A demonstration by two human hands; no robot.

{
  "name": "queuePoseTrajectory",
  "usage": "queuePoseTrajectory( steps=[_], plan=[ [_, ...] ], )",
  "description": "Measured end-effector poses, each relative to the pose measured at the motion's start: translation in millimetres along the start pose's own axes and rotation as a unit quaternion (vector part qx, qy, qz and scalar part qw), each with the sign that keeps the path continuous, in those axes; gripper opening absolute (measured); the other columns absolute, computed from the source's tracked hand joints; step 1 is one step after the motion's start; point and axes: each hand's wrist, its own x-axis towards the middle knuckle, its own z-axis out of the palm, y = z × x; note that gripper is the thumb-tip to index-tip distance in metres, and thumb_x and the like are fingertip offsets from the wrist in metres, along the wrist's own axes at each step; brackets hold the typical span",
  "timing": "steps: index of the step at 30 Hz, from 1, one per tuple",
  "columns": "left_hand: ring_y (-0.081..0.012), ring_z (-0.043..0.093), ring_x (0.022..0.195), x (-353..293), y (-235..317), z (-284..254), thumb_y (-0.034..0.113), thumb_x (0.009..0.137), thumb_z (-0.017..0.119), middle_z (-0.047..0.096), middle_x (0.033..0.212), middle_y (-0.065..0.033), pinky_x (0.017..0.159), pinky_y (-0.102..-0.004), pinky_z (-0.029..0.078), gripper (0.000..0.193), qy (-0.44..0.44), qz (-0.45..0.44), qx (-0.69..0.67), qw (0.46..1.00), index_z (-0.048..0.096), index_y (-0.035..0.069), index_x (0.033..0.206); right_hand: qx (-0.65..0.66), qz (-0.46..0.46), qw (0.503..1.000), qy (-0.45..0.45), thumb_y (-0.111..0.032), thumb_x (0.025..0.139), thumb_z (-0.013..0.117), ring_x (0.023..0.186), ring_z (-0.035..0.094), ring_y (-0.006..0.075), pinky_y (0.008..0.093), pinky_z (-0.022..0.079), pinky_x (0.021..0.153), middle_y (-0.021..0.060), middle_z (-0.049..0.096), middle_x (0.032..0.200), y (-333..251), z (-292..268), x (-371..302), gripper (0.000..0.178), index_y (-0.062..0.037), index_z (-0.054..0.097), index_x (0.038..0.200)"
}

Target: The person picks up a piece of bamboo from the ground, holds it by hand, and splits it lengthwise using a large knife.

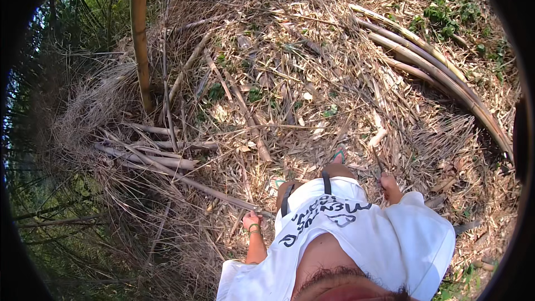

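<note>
My left hand (252, 222), with a green band at its wrist, is closed round the near end of a long dry bamboo pole (203, 188). The pole slants away to the far left, over other cut stalks. On the other side of my body, my right hand (391, 188) is closed on a thin, dark, blade-like tool (379, 161) pointing forward. Its handle is hidden in my fingers, so its exact kind is unclear. Just beyond its tip a pale stub of wood or bamboo (377, 137) lies on the litter.
An upright bamboo stem (140, 39) rises at the left, beside a heap of dry twigs (106, 100). Cut stalks (167, 161) lie below it. Several long bamboo poles (429, 61) lie bundled at the far right. Dry leaf litter (301, 95) covers the ground around my feet.
</note>
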Motion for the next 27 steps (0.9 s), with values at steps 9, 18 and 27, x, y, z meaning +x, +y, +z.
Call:
queuePoseTrajectory(
  steps=[9,18,27],
  plan=[
    [-0.0201,0.057,0.043,25.4,-18.1,-64.5,-0.007,0.087,0.055,0.061,0.067,-0.0123,0.038,-0.0316,0.047,0.005,0.048,0.024,-0.182,0.982,0.058,-0.008,0.090,0.093,-0.069,0.993,-0.017,-0.034,0.081,0.063,0.046,0.053,0.0247,0.0408,0.040,0.045,0.0132,0.057,0.057,-93.3,45.1,-79.8,0.037,0.0023,0.065,0.074],
    [-0.0277,0.062,0.072,7.7,-44.2,-130.2,0.025,0.088,0.068,0.067,0.074,-0.0141,0.072,-0.0405,0.049,0.025,0.137,-0.005,0.065,0.988,0.066,0.000,0.085,0.081,-0.106,0.991,0.031,-0.030,0.081,0.063,0.052,0.054,0.0254,0.0413,0.040,0.050,0.0103,0.057,0.060,-92.3,89.5,-103.7,0.035,0.0048,0.065,0.078],
    [-0.0337,0.064,0.097,76.8,-51.1,-149.1,0.032,0.091,0.056,0.066,0.114,-0.0153,0.084,-0.0465,0.053,0.036,0.068,-0.144,0.211,0.964,0.068,0.006,0.113,0.160,-0.091,0.983,0.007,-0.024,0.076,0.066,0.066,0.064,0.0294,0.0409,0.047,0.061,0.0202,0.065,0.075,-65.8,97.2,-116.3,0.035,0.0093,0.065,0.086]
  ],
)
